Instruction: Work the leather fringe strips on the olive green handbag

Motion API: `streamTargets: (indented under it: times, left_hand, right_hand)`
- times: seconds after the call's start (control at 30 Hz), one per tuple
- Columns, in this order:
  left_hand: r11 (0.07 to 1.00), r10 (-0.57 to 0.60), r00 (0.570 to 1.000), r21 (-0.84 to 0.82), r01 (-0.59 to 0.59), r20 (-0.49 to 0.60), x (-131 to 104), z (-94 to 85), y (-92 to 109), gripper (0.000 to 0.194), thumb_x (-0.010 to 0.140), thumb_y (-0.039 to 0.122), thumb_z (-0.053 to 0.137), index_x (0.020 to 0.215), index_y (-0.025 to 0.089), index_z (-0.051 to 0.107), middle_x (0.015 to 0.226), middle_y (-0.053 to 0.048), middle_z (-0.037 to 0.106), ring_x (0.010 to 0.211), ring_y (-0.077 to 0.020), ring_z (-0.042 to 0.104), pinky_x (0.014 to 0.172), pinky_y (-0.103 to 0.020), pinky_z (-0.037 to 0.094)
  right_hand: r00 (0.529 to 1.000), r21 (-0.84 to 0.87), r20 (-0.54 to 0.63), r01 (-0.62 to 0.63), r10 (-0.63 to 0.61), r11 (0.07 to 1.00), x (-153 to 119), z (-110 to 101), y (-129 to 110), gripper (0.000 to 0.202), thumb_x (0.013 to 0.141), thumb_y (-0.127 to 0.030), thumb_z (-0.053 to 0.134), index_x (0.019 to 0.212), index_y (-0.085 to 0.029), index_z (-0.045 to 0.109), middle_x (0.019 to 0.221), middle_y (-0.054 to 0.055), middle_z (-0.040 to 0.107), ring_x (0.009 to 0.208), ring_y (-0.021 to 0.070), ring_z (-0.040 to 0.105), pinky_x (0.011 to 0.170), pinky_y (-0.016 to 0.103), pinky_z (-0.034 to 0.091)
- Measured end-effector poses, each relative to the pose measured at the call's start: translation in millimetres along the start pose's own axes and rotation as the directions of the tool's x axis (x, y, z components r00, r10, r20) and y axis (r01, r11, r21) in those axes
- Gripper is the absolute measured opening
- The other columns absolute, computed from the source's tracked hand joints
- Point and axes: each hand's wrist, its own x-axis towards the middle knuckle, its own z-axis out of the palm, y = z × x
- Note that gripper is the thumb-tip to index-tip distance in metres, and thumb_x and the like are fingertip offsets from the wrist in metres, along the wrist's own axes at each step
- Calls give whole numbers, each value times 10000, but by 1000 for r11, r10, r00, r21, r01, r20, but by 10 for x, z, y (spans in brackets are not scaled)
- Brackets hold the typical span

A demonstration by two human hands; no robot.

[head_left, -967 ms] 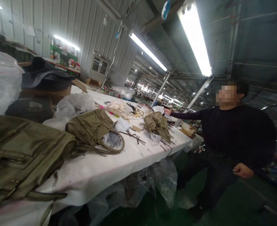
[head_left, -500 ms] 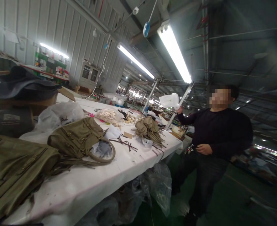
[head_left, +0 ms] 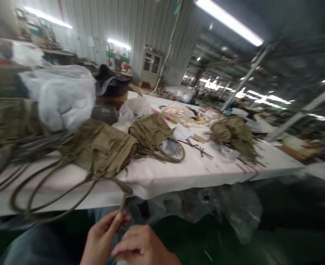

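A long olive strap hangs off the front edge of the white table — it runs down from the olive bag lying at that edge, straight into the hands below. The left hand pinches the strap's lower end between thumb and fingertips, fingers curled. The right hand sits just beside it, touching it, fingers folded in; whether it grips the strap too cannot be told. More loops of strap sag off the table edge to the left of the bag. Behind the bag stands a white plastic sack; further along the table lie two more olive bags — all blurred. The wrists are cut off at the bottom of the view.
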Motion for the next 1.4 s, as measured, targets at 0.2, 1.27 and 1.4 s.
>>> streamTargets:
  times: [0.2,1.27,1.4]
  left_hand:
    - [989,145,989,18,-145,-4,15,150,173,614,970,713,719,903,104,755,861,-94,686,803,-186,567,724,-259,454]
    - [225,774,612,834,-503,160,-89,235,197,144,1074,63,501,1146,180,543,816,2,573,637,-209,570,592,-397,415]
    - [86,779,573,863,-498,254,-63,122,157,242,1096,68,445,1319,93,535,939,-54,663,747,-213,672,658,-379,554]
  right_hand:
    - [971,28,-119,211,-206,977,187,-124,-33,222,1035,-148,703,1188,-281,792,1176,53,680,1116,141,668,988,285,545]
    - [913,-810,-92,164,-397,563,536,-301,-95,375,1039,-91,653,1382,-222,726,1046,17,715,880,125,683,782,289,488]
    - [971,-854,31,149,-237,499,629,-350,-117,293,1005,-82,654,1244,-229,739,971,14,641,860,177,618,753,364,387]
